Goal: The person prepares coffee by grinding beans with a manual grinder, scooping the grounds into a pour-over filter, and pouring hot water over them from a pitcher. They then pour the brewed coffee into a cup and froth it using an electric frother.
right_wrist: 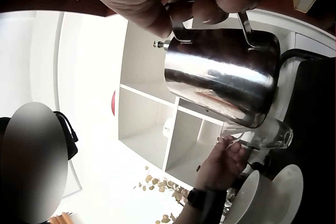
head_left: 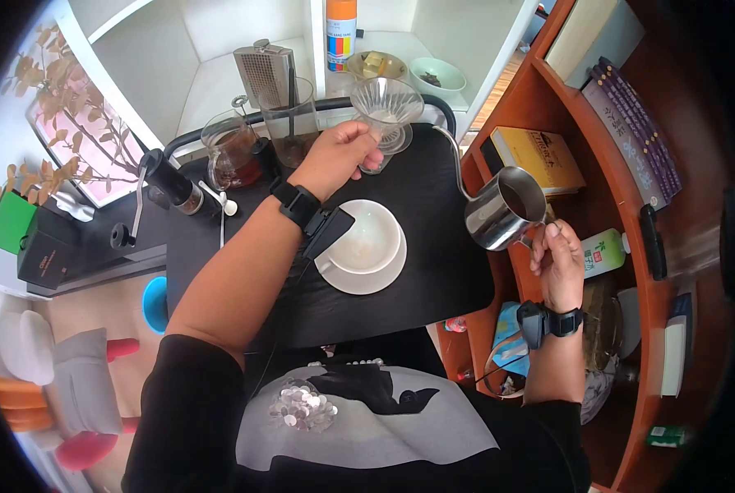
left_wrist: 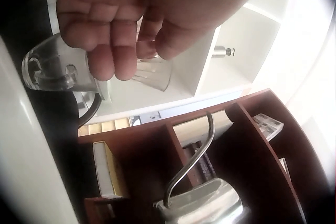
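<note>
My left hand point(head_left: 343, 158) reaches over the far side of the black table, fingers curled in a pinch at the side of a ribbed glass dripper point(head_left: 386, 100). Below the dripper, a clear glass vessel point(left_wrist: 55, 69) stands on the table. My right hand point(head_left: 561, 256) grips the handle of a steel gooseneck kettle point(right_wrist: 220, 71), held up off the table's right edge. The kettle's thin spout point(head_left: 452, 160) points toward the dripper, and dark liquid shows inside the kettle. Between my arms, a white cup point(head_left: 367, 238) rests on a white saucer point(head_left: 372, 283).
Left of the dripper stand a tall glass point(head_left: 289, 123) and a glass pot of brown liquid point(head_left: 234, 152). A hand grinder point(head_left: 170, 185) is at the table's left. White shelves point(head_left: 244, 25) rise behind; a wooden bookcase point(head_left: 622, 156) borders the right side.
</note>
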The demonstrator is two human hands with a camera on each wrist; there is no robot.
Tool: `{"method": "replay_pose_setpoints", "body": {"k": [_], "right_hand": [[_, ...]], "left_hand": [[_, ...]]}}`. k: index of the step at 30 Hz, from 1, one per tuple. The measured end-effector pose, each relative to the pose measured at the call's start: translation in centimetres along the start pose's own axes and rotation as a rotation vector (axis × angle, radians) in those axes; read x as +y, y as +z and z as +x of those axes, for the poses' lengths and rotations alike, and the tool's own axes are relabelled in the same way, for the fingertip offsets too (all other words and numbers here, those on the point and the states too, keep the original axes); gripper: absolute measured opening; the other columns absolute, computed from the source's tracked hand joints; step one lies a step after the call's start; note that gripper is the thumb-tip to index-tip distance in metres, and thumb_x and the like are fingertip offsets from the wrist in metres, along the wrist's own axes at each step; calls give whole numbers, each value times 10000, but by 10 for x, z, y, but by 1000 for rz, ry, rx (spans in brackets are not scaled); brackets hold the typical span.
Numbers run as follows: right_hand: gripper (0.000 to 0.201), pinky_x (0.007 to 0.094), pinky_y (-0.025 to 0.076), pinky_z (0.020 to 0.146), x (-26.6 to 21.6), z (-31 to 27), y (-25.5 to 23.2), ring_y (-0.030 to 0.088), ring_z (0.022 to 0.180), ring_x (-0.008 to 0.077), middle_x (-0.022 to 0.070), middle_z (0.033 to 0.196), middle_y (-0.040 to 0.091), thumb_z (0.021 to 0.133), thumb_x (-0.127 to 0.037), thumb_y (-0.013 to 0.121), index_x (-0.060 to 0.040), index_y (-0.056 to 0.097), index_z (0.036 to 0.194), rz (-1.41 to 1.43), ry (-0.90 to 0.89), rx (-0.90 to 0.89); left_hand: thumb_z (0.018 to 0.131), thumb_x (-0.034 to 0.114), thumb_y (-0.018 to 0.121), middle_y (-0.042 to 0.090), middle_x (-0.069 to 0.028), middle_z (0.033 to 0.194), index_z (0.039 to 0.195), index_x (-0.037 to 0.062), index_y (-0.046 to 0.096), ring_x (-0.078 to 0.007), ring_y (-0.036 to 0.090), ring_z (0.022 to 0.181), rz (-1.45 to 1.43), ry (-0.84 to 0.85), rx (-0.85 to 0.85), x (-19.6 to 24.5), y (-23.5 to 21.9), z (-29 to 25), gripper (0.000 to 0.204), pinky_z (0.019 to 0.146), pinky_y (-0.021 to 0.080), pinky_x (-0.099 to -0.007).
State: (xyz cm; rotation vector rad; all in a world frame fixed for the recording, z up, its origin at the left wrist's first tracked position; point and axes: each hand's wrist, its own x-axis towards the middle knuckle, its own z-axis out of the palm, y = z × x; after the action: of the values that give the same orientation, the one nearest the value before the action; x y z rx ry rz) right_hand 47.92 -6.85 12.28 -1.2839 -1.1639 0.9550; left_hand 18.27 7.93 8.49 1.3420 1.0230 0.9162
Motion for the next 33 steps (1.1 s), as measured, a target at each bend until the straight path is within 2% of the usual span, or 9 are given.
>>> {"method": "replay_pose_setpoints", "body": {"k": [7,9,12,19,21,24,27,31,33], "right_hand": [[305,180,303,429,-17,22,11,431,467,51,-27,548,463,893,-314,485,-105,476,671,-89,-26,-40],[304,176,296,427,-20,23,15,427,465,47,-31,551,467,891,-318,491,-105,482,674,-92,-21,-36],[301,173,295,428,-19,23,18,425,463,47,-32,549,465,891,-319,493,-107,486,678,-71,-12,0],[309,181,299,417,-11,7,13,431,464,60,-15,545,460,891,-320,496,-106,470,669,-13,-6,-33],[315,181,301,417,-8,3,9,433,464,60,-16,545,460,892,-322,496,-108,463,663,-32,16,-4],[327,178,308,431,-8,-3,6,424,474,58,-18,552,453,886,-345,513,-110,451,667,-13,16,-12],[325,179,312,439,-5,-7,2,420,482,60,-15,558,449,887,-347,517,-109,449,677,2,16,-13],[304,187,311,438,0,-8,0,417,488,64,-12,562,450,896,-323,510,-109,454,688,31,-20,-19],[296,187,309,436,-1,-10,1,415,488,62,-12,563,451,897,-316,508,-108,458,693,39,-10,-14]], "left_hand": [[854,294,555,586,0,807,969,80,572,-84,562,700,55,16,117,-8,-13,-9,243,575,430,-212],[824,319,582,578,-7,826,991,77,576,-90,558,694,203,-107,10,-11,-22,-4,294,570,431,-213],[805,362,598,569,-13,839,974,75,584,-99,553,685,242,-216,-122,-12,-24,1,334,558,430,-218],[756,490,618,558,-15,798,913,59,601,-102,536,657,481,-341,-206,-14,-16,28,459,518,414,-229],[694,531,658,582,-54,770,873,44,612,-122,549,587,614,-362,-265,-7,-15,34,521,477,434,-253],[687,512,671,578,-58,698,806,34,617,-136,529,523,678,-315,-259,-7,-14,37,496,437,415,-256],[712,465,658,533,-15,631,755,47,621,-109,491,511,735,-273,-220,-3,-12,33,422,463,396,-235],[733,410,638,539,-20,611,749,29,632,-107,501,518,714,-186,-208,-9,-20,34,382,476,415,-237],[735,339,629,594,-80,631,767,-5,640,-171,561,551,743,-175,-124,-13,-23,36,345,527,455,-291]]}}
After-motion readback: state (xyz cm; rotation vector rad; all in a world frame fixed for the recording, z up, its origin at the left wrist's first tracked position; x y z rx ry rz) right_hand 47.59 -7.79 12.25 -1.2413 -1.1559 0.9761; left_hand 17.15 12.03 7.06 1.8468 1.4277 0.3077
